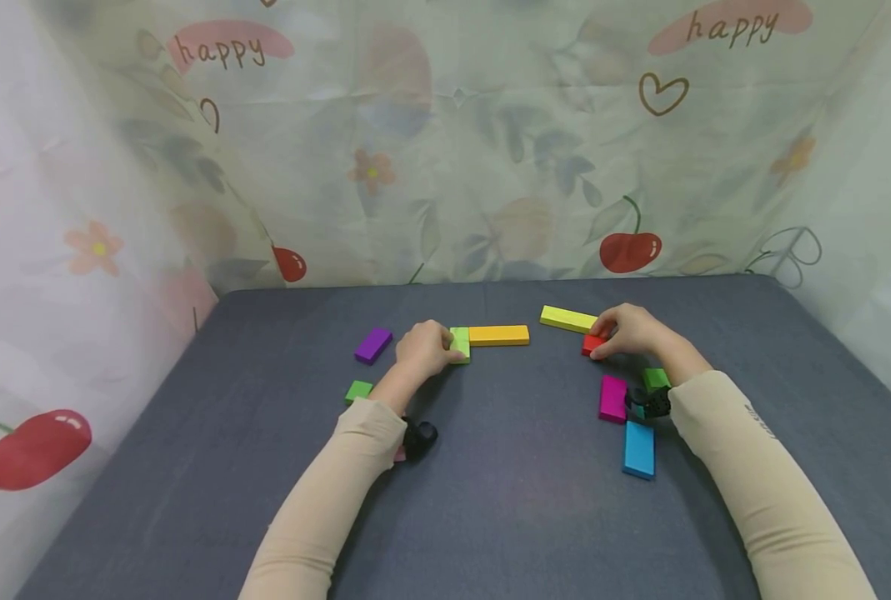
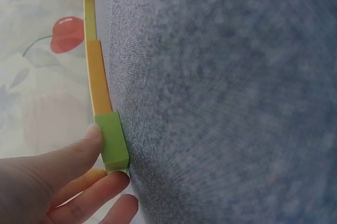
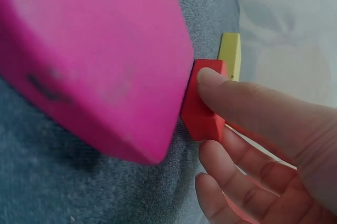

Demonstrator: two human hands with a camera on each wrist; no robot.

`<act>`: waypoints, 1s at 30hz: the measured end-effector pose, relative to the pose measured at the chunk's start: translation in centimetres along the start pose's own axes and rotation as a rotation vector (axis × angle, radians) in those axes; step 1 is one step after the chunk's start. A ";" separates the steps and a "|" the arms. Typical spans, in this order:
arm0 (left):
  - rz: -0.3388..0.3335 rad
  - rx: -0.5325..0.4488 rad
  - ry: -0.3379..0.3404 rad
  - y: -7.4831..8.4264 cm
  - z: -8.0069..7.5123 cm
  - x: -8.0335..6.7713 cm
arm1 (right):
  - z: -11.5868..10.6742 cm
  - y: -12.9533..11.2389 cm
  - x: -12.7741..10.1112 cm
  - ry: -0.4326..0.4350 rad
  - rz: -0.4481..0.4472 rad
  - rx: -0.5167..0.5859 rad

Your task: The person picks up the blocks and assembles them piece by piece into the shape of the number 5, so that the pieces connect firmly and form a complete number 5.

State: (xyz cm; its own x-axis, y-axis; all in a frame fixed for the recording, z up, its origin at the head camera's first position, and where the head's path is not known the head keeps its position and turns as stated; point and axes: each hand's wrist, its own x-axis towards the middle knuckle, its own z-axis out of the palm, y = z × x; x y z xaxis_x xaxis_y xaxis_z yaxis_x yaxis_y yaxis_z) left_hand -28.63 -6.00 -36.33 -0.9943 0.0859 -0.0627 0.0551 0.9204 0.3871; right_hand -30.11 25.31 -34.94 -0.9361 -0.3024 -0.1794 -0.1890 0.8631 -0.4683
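My left hand (image 1: 445, 350) pinches a light green block (image 1: 460, 343) between thumb and fingers. That block lies on the grey table (image 1: 520, 500), its end against an orange block (image 1: 498, 335). In the left wrist view the green block (image 2: 113, 139) and orange block (image 2: 97, 76) sit in a row. My right hand (image 1: 603, 342) grips a small red block (image 1: 591, 344) beside a yellow-green block (image 1: 568, 318). The right wrist view shows my thumb on the red block (image 3: 202, 108), with the other fingers curled beside it.
A purple block (image 1: 373, 345) and a small green block (image 1: 358, 391) lie left of my left arm. A magenta block (image 1: 613, 398), a green block (image 1: 656, 379) and a blue block (image 1: 638, 449) lie by my right wrist. A printed curtain (image 1: 445, 150) hangs behind the table.
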 end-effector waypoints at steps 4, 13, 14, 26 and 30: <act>0.004 0.004 0.004 0.0 0.0 0.0 | 0.0 -0.1 0.0 0.000 -0.005 -0.007; 0.011 0.026 0.007 0.1 0.0 0.1 | 0.1 -0.4 0.4 0.016 -0.029 -0.024; 0.009 0.026 0.006 0.1 0.0 0.1 | 0.1 -0.5 0.5 0.020 -0.030 -0.025; 0.023 -0.002 -0.018 0.3 0.2 0.2 | 0.6 -2.4 0.9 0.041 -0.086 -0.003; 0.029 0.004 -0.020 0.3 0.2 0.2 | 1.0 -2.7 1.2 0.042 -0.099 0.000</act>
State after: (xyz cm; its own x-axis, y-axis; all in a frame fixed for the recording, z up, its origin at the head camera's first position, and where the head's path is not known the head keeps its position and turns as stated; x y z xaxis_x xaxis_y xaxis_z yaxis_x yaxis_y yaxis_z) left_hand -28.80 -5.60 -36.37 -0.9903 0.1201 -0.0696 0.0843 0.9188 0.3857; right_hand -30.46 22.20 -34.76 -0.9246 -0.3686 -0.0959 -0.2810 0.8301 -0.4816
